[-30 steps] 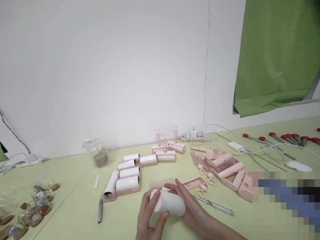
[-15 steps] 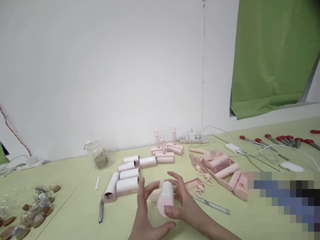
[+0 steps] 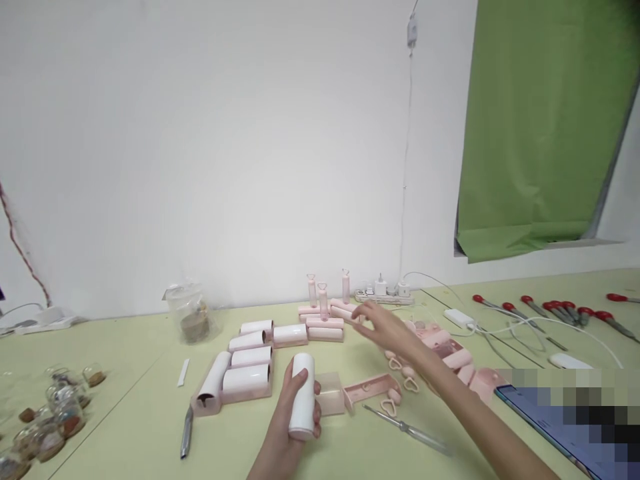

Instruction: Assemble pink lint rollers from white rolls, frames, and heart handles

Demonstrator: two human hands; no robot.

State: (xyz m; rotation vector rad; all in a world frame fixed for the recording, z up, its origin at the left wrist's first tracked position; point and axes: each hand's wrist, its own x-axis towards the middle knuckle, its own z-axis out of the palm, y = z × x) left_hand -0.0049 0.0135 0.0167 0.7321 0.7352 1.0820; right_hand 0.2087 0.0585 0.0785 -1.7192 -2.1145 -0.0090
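Observation:
My left hand is wrapped around a white cylindrical roll, held nearly upright above the table. My right hand reaches to the back with fingers stretched and apart. Its fingertips are beside the pink roller cases; whether they touch one I cannot tell. Small pink bottle-shaped pieces with loop tops stand on those cases. Just right of the held roll lie a translucent cover and a pink tray-like shell. Heart-shaped pink rings lie near that shell.
Several white rolls in pink holders stand at left centre. A screwdriver and a metal handle lie in front. Glass domes sit far left. Red-tipped tools, cables and a power strip are at the back right.
My right hand has let go of the white roll and moved back and right. My left hand has closed around the roll, now tilted more upright. The view has shifted slightly.

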